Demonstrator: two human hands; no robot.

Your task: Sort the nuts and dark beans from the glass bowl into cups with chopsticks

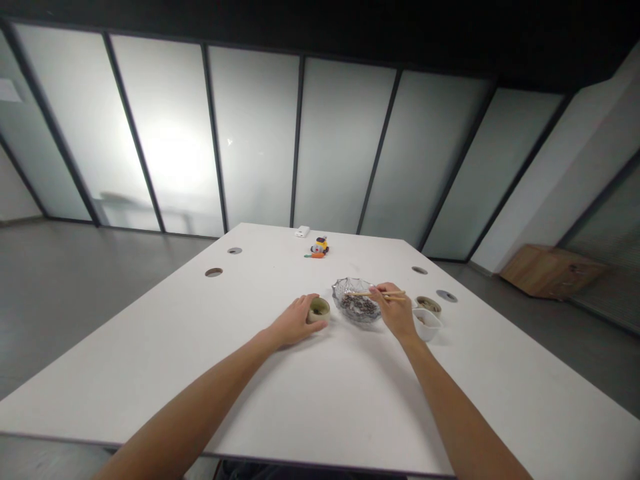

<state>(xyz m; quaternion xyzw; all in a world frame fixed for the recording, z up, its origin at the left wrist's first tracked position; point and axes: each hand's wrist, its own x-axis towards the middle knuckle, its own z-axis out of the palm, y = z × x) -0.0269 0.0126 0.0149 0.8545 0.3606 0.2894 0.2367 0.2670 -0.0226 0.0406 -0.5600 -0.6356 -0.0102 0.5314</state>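
My left hand (296, 321) is closed around the side of a small greenish cup (320, 319) standing on the table; a little dark stuff shows inside it. A pair of wooden chopsticks (395, 295) is in my right hand (395, 313), their tips reaching over a clear glass bowl (343, 308). Dark, small pieces (359, 304) lie in that bowl; I cannot make out what they are. Whether the tips pinch a piece is too small to tell. Right of my right hand stand a white bowl (429, 329) and a second greenish cup (434, 305), both with something in them.
Farther back on the white table (175, 360) sit a yellow and white toy vehicle (320, 245), an orange carrot-shaped piece (316, 255) and a white box-like object (303, 231). Round holes, such as one at left (214, 273), cut the tabletop. A cardboard box (550, 270) lies on the floor at right.
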